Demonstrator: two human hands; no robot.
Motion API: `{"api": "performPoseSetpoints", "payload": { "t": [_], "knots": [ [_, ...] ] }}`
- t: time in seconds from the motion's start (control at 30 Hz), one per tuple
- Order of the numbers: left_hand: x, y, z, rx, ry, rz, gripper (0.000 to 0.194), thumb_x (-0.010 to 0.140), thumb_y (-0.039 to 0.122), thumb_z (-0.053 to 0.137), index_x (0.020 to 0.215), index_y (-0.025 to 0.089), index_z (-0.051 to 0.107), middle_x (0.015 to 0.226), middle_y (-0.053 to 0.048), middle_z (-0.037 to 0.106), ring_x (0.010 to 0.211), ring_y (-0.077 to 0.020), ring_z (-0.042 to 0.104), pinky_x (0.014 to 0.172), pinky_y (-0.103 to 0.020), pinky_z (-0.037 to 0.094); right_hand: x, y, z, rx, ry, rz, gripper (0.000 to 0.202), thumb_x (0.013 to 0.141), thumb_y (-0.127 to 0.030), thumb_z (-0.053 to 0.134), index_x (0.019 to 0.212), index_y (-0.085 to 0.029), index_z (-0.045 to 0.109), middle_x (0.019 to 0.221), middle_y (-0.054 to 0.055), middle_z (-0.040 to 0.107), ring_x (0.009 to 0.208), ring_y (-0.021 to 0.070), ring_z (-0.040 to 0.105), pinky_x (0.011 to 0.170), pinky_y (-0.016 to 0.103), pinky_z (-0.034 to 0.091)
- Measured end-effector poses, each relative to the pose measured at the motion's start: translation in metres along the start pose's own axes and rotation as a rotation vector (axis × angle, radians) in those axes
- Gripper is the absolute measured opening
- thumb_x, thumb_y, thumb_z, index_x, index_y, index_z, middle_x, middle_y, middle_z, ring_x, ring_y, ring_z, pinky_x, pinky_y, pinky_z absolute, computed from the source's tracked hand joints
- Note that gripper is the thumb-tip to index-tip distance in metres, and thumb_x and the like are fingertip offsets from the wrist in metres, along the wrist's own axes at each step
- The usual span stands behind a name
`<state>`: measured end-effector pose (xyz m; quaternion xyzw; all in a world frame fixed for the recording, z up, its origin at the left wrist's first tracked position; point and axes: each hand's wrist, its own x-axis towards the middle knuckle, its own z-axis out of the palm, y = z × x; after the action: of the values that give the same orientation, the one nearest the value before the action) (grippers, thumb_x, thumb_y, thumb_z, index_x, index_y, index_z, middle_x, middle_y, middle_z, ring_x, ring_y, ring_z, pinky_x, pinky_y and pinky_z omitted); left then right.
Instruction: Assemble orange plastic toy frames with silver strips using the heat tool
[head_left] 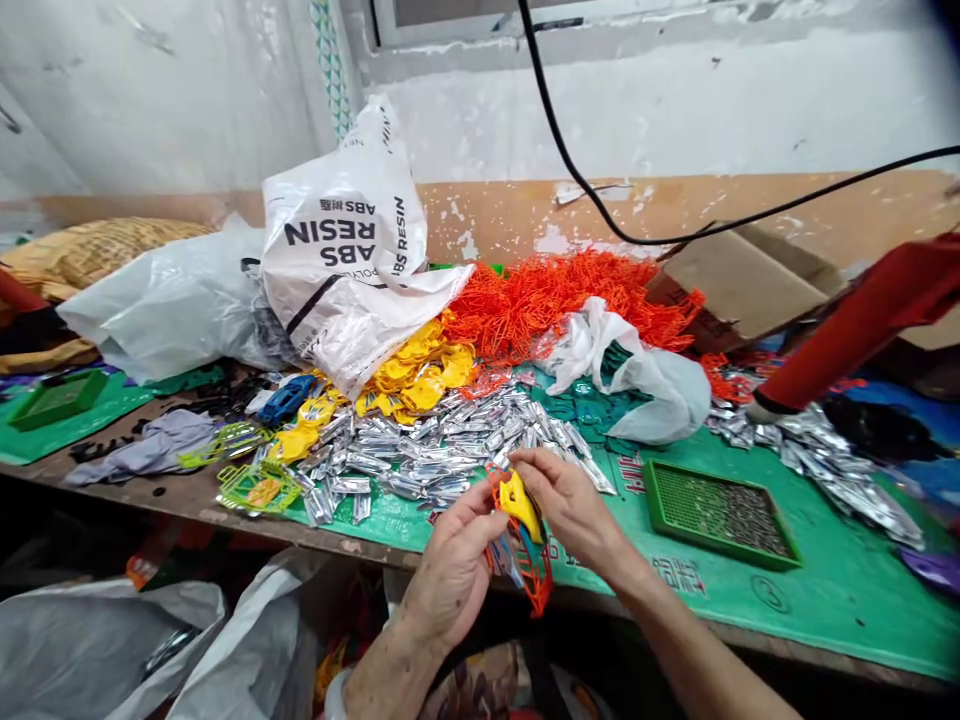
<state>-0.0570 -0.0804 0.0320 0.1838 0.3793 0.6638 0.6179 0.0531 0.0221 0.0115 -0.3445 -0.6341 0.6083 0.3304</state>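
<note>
Both hands meet over the front edge of the green mat [825, 590]. My left hand [450, 570] pinches a small toy assembly [521, 540]: a yellow plastic shell with orange lattice pieces and a blue-silver part hanging below. My right hand [570, 505] grips the same assembly from the right, fingertips on the yellow shell's top. Just behind the hands lies a heap of silver plastic parts [442, 450]. Yellow shells [412, 375] and a mound of orange lattice frames [555, 300] lie further back.
A white ABS RESIN bag [352, 250] and clear plastic bags [165, 300] sit at the back left. A green tray of small screws [716, 512] is to the right. A person's red sleeve [847, 335] reaches in from the right. A black cable [600, 210] hangs overhead.
</note>
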Motion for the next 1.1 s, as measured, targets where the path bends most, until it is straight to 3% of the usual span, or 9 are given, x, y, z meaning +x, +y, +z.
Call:
{"api": "performPoseSetpoints", "payload": {
  "t": [0.13,0.23,0.3,0.37,0.47,0.57,0.67,0.83,1.1],
  "knots": [
    [0.008,-0.010,0.011,0.100,-0.030,0.068,0.049,0.075,0.006,0.061,0.121,0.018,0.069,0.124,-0.007,0.070,0.120,-0.0242,0.060,0.107,-0.036,0.042,-0.017,0.002,0.001,-0.127,0.090,-0.085,0.034,0.090,-0.045,0.053,0.108,-0.021,0.068,0.112,0.008,0.065,0.107,0.0237,0.057,0.099,0.037,0.041],
    [0.011,-0.014,0.009,0.312,-0.070,0.105,0.059,0.074,0.002,0.055,0.129,0.022,0.063,0.127,-0.005,0.069,0.120,-0.0231,0.060,0.106,-0.037,0.044,-0.030,0.001,-0.012,-0.209,0.001,-0.116,0.052,0.086,-0.047,0.062,0.132,-0.023,0.055,0.133,0.009,0.057,0.122,0.0260,0.051,0.108,0.039,0.036],
    [0.010,-0.017,0.006,0.546,-0.092,0.173,0.056,0.078,0.005,0.055,0.130,0.023,0.062,0.128,-0.006,0.068,0.119,-0.0234,0.061,0.104,-0.037,0.047,-0.038,0.000,-0.026,-0.204,-0.073,-0.104,0.059,0.081,-0.046,0.069,0.134,-0.024,0.053,0.130,0.008,0.057,0.118,0.0258,0.052,0.106,0.040,0.039],
    [0.009,-0.019,0.004,0.826,-0.122,0.344,0.048,0.082,0.008,0.056,0.127,0.021,0.064,0.129,-0.008,0.066,0.120,-0.0230,0.060,0.104,-0.037,0.047,-0.045,0.001,-0.039,-0.072,-0.139,-0.054,0.056,0.078,-0.044,0.073,0.128,-0.026,0.055,0.118,0.006,0.060,0.109,0.0232,0.056,0.100,0.039,0.044],
    [0.006,-0.024,0.004,1.184,-0.215,0.744,0.046,0.086,0.004,0.051,0.128,0.016,0.061,0.128,-0.012,0.065,0.120,-0.0201,0.060,0.103,-0.032,0.049,-0.054,0.006,-0.054,0.343,-0.186,-0.002,0.056,0.070,-0.041,0.082,0.118,-0.027,0.058,0.112,0.003,0.062,0.108,0.0211,0.057,0.100,0.039,0.045],
    [0.007,-0.032,0.007,1.426,-0.286,1.049,0.054,0.084,-0.006,0.043,0.134,0.010,0.054,0.129,-0.016,0.063,0.124,-0.0200,0.056,0.104,-0.033,0.047,-0.061,0.017,-0.055,0.700,-0.101,-0.048,0.060,0.056,-0.035,0.091,0.108,-0.026,0.063,0.116,0.003,0.063,0.114,0.0221,0.058,0.106,0.040,0.042],
    [0.011,-0.044,0.011,1.614,-0.348,1.177,0.054,0.082,-0.008,0.042,0.134,0.005,0.052,0.129,-0.019,0.063,0.125,-0.0242,0.054,0.105,-0.039,0.046,-0.066,0.030,-0.049,0.891,0.033,-0.091,0.066,0.049,-0.028,0.094,0.108,-0.029,0.065,0.118,0.002,0.066,0.112,0.0215,0.061,0.105,0.037,0.044],
    [0.016,-0.062,0.017,1.700,-0.336,1.329,0.047,0.086,-0.004,0.037,0.129,0.002,0.056,0.125,-0.019,0.066,0.114,-0.0285,0.057,0.095,-0.040,0.050,-0.071,0.043,-0.039,1.004,0.110,-0.111,0.093,0.039,-0.028,0.097,0.124,-0.036,0.060,0.127,0.001,0.066,0.116,0.0236,0.061,0.105,0.035,0.045],
    [0.016,-0.058,0.027,1.738,-0.350,1.412,0.038,0.092,0.003,0.035,0.119,0.001,0.063,0.118,-0.018,0.072,0.092,-0.0247,0.062,0.079,-0.035,0.052,-0.073,0.046,-0.040,0.946,0.104,-0.106,0.083,0.041,-0.032,0.096,0.118,-0.033,0.065,0.135,0.004,0.062,0.121,0.0259,0.059,0.106,0.037,0.044]
  ]
}}
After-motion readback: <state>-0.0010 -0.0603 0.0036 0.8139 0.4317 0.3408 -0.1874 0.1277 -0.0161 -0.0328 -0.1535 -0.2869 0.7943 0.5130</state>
